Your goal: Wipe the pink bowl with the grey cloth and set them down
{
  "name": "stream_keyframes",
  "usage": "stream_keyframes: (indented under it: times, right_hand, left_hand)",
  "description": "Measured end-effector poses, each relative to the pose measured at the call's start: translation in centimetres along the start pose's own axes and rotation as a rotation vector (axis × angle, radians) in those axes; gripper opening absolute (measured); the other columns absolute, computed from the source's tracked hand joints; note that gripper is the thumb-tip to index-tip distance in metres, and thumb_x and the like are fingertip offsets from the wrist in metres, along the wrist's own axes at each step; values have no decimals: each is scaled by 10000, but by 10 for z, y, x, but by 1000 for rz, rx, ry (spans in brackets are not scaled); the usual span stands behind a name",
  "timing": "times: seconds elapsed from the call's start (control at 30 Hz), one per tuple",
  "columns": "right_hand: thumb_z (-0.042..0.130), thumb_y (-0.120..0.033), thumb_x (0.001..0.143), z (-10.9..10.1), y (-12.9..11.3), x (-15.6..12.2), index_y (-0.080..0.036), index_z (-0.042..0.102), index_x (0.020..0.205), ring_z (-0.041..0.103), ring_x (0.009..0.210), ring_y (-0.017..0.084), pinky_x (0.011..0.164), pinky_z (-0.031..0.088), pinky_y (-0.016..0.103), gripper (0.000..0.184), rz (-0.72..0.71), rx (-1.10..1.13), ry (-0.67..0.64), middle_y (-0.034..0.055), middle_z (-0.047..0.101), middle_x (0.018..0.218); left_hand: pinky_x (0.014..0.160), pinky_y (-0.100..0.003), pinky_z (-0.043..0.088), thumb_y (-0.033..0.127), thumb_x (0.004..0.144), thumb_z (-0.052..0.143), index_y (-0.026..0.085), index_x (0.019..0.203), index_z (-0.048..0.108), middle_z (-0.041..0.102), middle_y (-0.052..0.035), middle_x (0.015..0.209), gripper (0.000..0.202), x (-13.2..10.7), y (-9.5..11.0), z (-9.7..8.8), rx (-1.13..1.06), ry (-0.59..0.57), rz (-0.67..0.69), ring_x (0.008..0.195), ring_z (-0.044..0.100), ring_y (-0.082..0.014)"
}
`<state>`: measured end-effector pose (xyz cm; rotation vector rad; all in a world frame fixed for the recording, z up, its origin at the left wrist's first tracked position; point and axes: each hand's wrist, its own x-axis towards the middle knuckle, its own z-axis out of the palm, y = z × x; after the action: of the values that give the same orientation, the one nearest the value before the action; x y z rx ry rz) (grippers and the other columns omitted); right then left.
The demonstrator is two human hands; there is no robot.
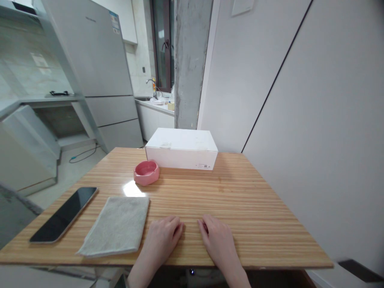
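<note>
My left hand [166,234] rests on the wooden table [255,224] near its front edge, fingers curled into a loose fist. A folded grey cloth [120,224] lies just left of it, apart from the hand. My right hand [216,237] lies a short way to the right, also curled closed with the knuckles up. Nothing shows in either hand, and the fingertips are tucked out of sight. Beyond the cloth stands a pink bowl [146,179], near the front left corner of a white box [181,158].
A black smartphone [64,216] lies at the table's left side. To the right rises a white wall [300,120]. Behind the table are a grey fridge [99,60], a concrete pillar [192,64] and a sink counter with a faucet [154,89].
</note>
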<state>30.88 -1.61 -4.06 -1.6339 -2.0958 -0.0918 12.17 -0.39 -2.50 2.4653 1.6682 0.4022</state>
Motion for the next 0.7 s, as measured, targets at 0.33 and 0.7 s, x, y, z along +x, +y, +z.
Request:
stream_keyframes:
  times: [0.33,0.7]
  right_hand:
    - [396,-261,927,-1,-2,0,-216,478,691,552,564,138,538,265,264,254,5,-11,-12,-12,584,644]
    - [428,-312,920,-4,-4,-2,-211,462,628,521,532,128,535,230,265,312,51,30,-23,-21,558,582]
  left_hand:
    - [601,-256,364,242,925,326,205,775,595,665,-35,766,311,-1,6,1,33,-24,7,708,628,-175]
    - [983,-364,370,470,740,608,183,1095,564,554,-94,1181,458,70,-79,-79,-319,437,-54,1134,489,-243]
